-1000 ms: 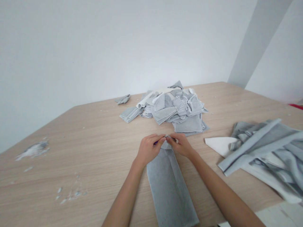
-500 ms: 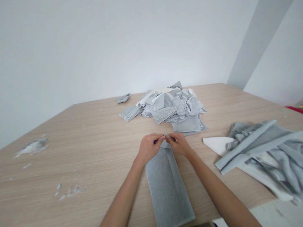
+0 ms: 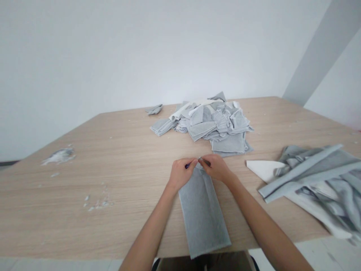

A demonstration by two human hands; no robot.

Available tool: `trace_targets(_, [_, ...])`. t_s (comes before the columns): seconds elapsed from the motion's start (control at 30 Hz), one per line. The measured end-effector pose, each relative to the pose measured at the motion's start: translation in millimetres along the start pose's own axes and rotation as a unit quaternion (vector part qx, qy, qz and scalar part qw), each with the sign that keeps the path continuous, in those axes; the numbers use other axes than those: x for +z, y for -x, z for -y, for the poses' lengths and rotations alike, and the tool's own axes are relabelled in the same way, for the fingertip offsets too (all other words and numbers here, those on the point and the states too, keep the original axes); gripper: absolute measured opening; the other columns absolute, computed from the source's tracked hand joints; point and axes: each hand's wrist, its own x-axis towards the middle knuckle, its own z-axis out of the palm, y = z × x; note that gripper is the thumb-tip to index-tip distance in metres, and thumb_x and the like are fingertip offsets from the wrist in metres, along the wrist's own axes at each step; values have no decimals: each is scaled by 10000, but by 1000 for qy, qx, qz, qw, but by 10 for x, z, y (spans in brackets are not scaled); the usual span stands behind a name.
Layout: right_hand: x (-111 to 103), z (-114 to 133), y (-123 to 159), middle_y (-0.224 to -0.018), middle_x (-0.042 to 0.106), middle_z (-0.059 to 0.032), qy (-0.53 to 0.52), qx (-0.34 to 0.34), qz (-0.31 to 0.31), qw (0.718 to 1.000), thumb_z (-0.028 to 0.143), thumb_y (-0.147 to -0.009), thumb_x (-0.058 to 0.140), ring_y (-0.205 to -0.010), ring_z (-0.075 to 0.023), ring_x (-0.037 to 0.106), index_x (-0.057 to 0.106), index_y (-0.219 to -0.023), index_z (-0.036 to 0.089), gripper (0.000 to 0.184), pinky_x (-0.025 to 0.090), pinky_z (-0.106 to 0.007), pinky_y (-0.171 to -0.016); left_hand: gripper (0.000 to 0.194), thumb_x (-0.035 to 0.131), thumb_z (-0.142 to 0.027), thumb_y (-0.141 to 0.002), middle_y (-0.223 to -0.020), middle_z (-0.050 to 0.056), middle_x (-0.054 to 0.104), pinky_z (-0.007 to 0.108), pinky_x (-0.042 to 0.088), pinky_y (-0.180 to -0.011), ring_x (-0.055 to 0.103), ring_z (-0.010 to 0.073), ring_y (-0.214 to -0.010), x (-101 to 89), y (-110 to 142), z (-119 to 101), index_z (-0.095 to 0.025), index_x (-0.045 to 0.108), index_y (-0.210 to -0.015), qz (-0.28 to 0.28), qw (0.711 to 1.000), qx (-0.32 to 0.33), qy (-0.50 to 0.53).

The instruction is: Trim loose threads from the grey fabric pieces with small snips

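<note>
Both hands are at work over the table [image 3: 126, 180], roughly midway between its left and right edges and nearer the near edge than the far one. The left hand [image 3: 182, 174] and the right hand [image 3: 216, 168] are closed, thumbs and fingertips almost meeting, pinching the far end of a grey cloth [image 3: 204, 218]. The cloth runs from the fingers down between the forearms, its near end reaching the table's near edge. A small purple item [image 3: 187, 165] shows at the left fingers and a dark item [image 3: 207, 163] at the right; both are mostly covered, and their kind cannot be told. Beyond the hands, toward the far edge, lies a pile of cloths [image 3: 201, 126], grey with some white. A small folded cloth [image 3: 154, 109] sits apart, left of it by the far edge. A loose heap of fabric [image 3: 316, 186] occupies the near right corner. Toward the left edge are a clump of lint [image 3: 59, 156] and, nearer, scattered scraps [image 3: 98, 203].
</note>
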Motion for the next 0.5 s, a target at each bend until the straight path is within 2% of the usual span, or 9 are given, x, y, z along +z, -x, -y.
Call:
trace_targets(0.1, [16,11,7,-613,598,-24,24,-6,14,1000,238,-950,535,-601,-142,485,602,-639,174,324,248,-287,-595,362,543,-417,-943,-802,23,775,252,460,-687,660,178,-725,13,74,12,-182,811,-877,-7,1000,-20,11])
trace_targets(0.23, [45,20,10,-634,628,-36,44,-15,28,999,234,-958,526,-622,-153,516,623,-658,171,322,268,-286,-602,395,532,-457,-943,-831,20,773,263,481,-721,663,183,-755,47,156,79,-180,813,-949,-17,998,-46,41])
trace_targets(0.5, [88,60,33,-781,716,-83,72,-44,68,994,220,-967,515,-742,-190,617,697,-791,162,260,360,-287,-671,437,538,-505,-918,-679,-6,667,269,455,-679,597,178,-678,69,284,157,-173,822,-928,-29,990,-102,94])
